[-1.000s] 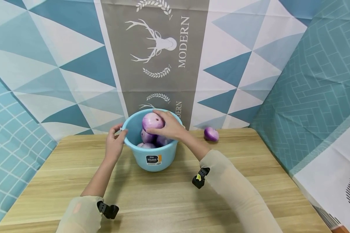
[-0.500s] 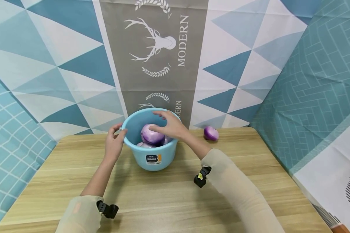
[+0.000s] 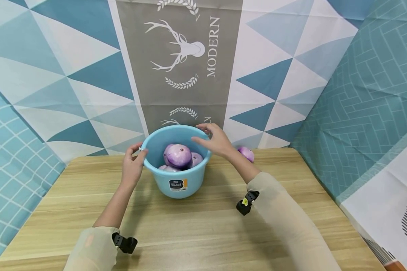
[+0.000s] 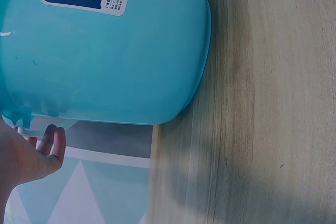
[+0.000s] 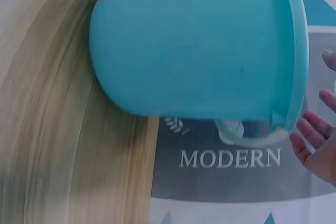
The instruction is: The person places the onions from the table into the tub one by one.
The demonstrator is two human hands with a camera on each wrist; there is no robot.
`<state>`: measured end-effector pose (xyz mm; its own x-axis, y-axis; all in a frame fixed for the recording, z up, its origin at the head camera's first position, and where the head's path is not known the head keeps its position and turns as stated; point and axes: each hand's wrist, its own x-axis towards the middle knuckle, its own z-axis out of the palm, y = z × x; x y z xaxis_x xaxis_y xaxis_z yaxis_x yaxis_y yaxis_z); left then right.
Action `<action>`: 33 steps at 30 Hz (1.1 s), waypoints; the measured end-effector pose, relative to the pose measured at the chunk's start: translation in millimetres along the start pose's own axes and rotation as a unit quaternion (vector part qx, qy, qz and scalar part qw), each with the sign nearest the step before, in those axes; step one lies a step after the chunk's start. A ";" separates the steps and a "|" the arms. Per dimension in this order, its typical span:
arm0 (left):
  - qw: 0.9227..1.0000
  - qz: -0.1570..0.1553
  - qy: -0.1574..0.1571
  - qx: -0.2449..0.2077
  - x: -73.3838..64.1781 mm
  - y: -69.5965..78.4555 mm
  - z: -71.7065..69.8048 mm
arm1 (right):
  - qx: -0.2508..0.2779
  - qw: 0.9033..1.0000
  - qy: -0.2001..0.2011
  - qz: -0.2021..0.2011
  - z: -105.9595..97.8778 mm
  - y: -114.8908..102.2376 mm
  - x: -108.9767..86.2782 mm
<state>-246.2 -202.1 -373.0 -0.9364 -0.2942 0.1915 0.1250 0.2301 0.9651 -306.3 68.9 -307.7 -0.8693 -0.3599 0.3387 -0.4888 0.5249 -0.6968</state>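
A light blue bucket (image 3: 179, 184) stands on the table near the back wall, with several purple onions (image 3: 179, 155) inside. My left hand (image 3: 133, 165) holds the bucket's left rim, thumb at the edge and fingers curled outside. In the left wrist view the left hand (image 4: 31, 156) is beside the rim and the pale handle. My right hand (image 3: 217, 142) hangs over the right rim with spread fingers and nothing in it. Another purple onion (image 3: 247, 153) lies on the table, partly hidden behind the right forearm. In the right wrist view, fingers (image 5: 317, 124) show just outside the rim.
The wooden table (image 3: 203, 233) ends at a patterned wall cloth (image 3: 183, 86) close behind the bucket. Tile-patterned sheets (image 3: 359, 94) enclose the sides. Black wrist cameras (image 3: 125, 242) sit on both sleeves.
The right hand let go of an onion, which now rests on the others in the bucket. It then moved up and right to the rim. The left hand stayed put.
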 end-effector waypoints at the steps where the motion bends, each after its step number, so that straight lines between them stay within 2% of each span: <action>1: 1.000 -0.001 0.000 0.002 0.0 0.0 -0.1 | 0.001 1.000 0.005 0.001 -2.3 2.4 -0.7; 11: 1.000 -0.003 0.002 0.004 0.5 1.2 -1.1 | -0.003 0.999 0.035 0.005 -22.5 30.3 -7.8; 20: 1.000 0.002 0.002 -0.005 1.7 0.5 -2.0 | -0.012 0.997 0.060 0.042 -38.9 55.3 -21.1; 25: 1.000 0.002 0.002 -0.007 2.7 -0.8 -2.1 | 0.000 0.996 0.062 0.061 -49.1 73.6 -27.0; 33: 1.000 -0.001 -0.002 -0.010 2.5 -3.0 -0.8 | -0.005 0.990 0.084 0.117 -62.1 102.9 -43.0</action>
<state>-248.7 -204.3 -375.3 -0.9383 -0.2905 0.1878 0.1287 0.2109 0.9690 -323.8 186.2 -354.7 -0.9585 -0.0944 0.2691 -0.2720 0.5860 -0.7633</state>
